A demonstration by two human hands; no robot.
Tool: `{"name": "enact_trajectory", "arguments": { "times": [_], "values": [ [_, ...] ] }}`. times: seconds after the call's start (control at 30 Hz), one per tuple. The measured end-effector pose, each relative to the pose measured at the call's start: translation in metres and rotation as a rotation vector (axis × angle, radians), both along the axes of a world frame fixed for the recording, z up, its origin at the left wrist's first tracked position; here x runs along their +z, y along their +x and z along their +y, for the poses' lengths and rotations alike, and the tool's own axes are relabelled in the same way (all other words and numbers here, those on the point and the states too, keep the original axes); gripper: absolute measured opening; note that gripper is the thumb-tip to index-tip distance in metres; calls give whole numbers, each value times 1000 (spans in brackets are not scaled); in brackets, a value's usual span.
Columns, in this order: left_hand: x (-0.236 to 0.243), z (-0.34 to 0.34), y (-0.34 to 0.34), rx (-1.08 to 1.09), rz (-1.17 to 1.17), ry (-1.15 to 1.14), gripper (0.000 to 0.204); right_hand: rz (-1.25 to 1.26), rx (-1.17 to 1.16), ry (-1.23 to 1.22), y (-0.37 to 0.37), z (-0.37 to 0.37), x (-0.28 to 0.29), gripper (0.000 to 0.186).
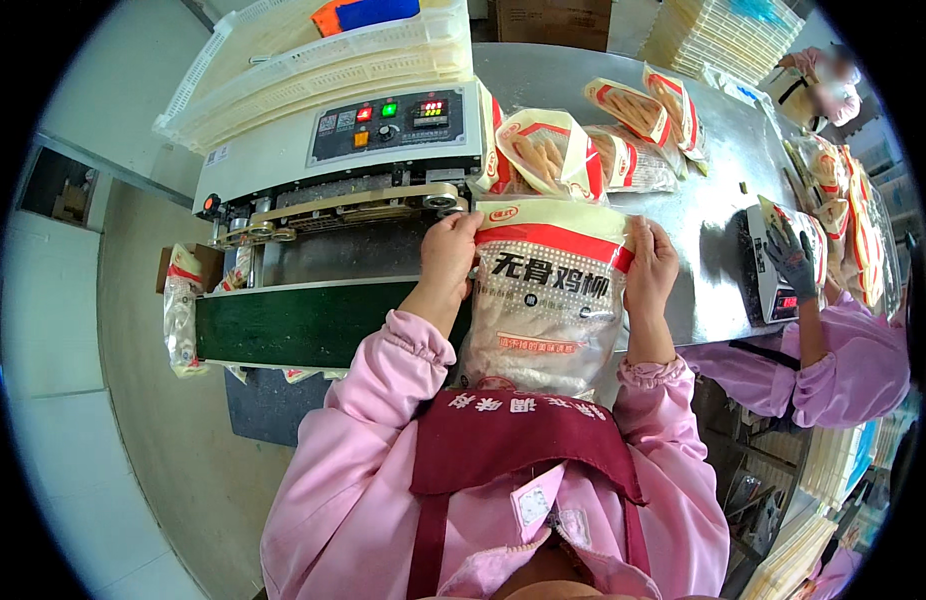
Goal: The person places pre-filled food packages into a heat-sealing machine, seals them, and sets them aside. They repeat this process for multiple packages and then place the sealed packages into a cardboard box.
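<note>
Left hand (446,262): grips bag (548,345) | right hand (652,268): grips bag | base hidden (behind apron (528,440))

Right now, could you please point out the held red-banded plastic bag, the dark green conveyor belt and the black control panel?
Held red-banded plastic bag (548,310): head view, front middle.
Dark green conveyor belt (308,325): head view, middle.
Black control panel (391,134): head view, face centre.

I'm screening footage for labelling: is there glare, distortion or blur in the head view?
Head view: bright glare on the steel table; head view: the left white wall has a visibly curved lower edge; head view: the printed plastic bag looks fairly sharp, while the far co-worker, upper right, looks soft.
</note>
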State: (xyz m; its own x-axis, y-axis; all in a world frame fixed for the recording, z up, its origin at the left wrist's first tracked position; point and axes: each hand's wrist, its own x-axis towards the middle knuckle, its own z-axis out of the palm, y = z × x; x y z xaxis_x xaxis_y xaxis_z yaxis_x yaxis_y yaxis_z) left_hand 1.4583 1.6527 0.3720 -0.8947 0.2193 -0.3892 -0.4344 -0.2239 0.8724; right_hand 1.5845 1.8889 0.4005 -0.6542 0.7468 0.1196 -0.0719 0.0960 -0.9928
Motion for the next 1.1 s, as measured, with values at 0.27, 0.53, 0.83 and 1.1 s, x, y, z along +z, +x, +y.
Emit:
{"name": "enact_trajectory", "arguments": {
  "times": [0.27,0.53,0.83,1.1],
  "values": [
    [-29,-18,-12,69,266,-429,28,-133,2,51,-28,-3,-36,24],
    [-31,-56,-28,137,427,-727,33,-144,6,277,-60,-36,-30,27],
    [-36,-101,-40,203,434,-850,37,-273,150,397,-76,-62,-34,29],
    [3,-149,-35,167,162,-396,32,-141,339,98,-80,-68,-60,21]
  ]
}}
